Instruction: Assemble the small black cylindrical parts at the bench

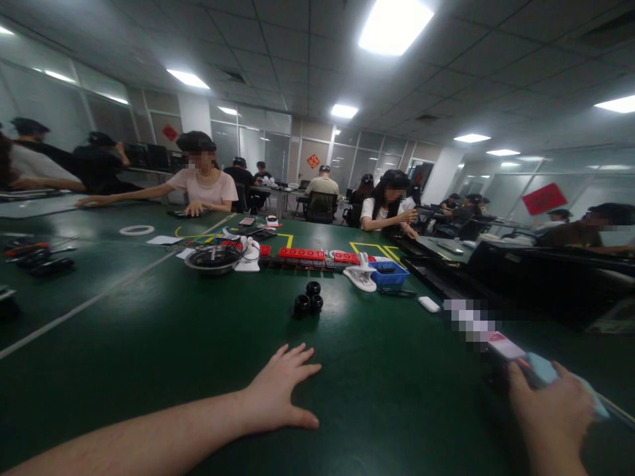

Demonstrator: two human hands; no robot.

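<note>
Three black round pieces [316, 304] stand in a close cluster on the green table [173, 370], two nearer the wearer and one at the rear; whether the rear piece rests on the others or behind them cannot be told. Their glossy, curved surfaces suggest light, rigid bodies, apt to slip or roll if pushed; the outer sides of each would probably give the best hold, one piece at a time. The left hand [280, 387] is spread, thumb and fingers apart, with nothing in its grasp. The cluster lies beyond its fingertips, away from the wearer and clear of contact. At the right, the right hand [553, 413] bends over a light-blue item [542, 367], thumb at its near left, fingers across it; blur hides whether they grip it or merely rest there. This item is probably light, its stiffness uncertain; its two long sides seem the likely place for a pinch. It lies directly under the fingers, touching them, with a pink-and-white box [506, 346] just beyond. Farther up the table, a white case [429, 304] lies to the right of the cluster.
</note>
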